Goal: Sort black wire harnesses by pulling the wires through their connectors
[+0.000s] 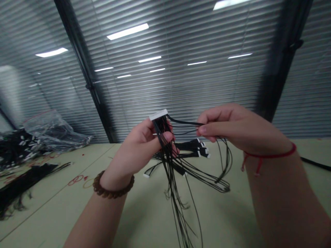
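A white multi-pin connector (158, 114) with many thin black wires (170, 172) is held up at the middle of the view. My left hand (144, 143), with a brown bead bracelet at its wrist, is closed round the wires just below the connector. Several wires run from the connector's right end to my right hand (222, 122), which pinches them between thumb and fingers. Beyond that pinch, wire ends loop down to the right. The other wires hang loose toward the table. A red string circles my right wrist.
On the pale green table (219, 220), black cables with white connectors (190, 148) lie behind my hands. Clear plastic bags (57, 131), a black wire bundle (26, 182) and red rubber bands (76, 180) are at left. A blind-covered window (176, 86) stands behind.
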Action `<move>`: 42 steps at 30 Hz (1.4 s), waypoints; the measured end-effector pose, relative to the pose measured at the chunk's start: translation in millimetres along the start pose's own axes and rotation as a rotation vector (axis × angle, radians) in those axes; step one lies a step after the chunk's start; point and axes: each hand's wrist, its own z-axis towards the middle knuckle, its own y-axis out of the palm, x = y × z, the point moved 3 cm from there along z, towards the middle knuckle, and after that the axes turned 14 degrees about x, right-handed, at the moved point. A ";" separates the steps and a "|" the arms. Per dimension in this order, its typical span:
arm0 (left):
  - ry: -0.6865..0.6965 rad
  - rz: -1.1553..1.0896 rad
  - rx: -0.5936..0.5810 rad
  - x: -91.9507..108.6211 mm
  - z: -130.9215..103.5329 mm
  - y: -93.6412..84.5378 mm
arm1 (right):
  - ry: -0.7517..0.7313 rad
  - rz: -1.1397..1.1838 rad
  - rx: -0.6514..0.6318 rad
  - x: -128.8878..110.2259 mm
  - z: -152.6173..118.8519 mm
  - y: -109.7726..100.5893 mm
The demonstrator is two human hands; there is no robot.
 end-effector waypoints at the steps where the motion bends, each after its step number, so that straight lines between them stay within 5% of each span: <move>1: 0.004 0.013 0.000 0.4 0.0 0.0 | 0.002 0.006 -0.003 0.0 -0.3 -0.6; 10: 0.026 0.055 0.028 1.5 -2.3 6.0 | -0.022 -0.064 -0.177 -2.8 1.1 9.7; 24: 0.086 0.232 -0.016 4.8 -1.9 6.6 | 0.032 -0.076 -0.100 -4.3 0.6 14.5; 29: 0.135 0.111 0.062 0.7 1.0 9.3 | 0.006 -0.071 -0.119 -3.8 0.1 16.4; 35: 0.185 0.079 0.285 -4.8 3.2 9.7 | -0.038 -0.078 -0.139 -5.3 -0.7 22.3; 42: 0.183 0.042 0.248 -2.8 1.9 11.0 | -0.054 -0.120 -0.098 -6.4 -0.1 19.1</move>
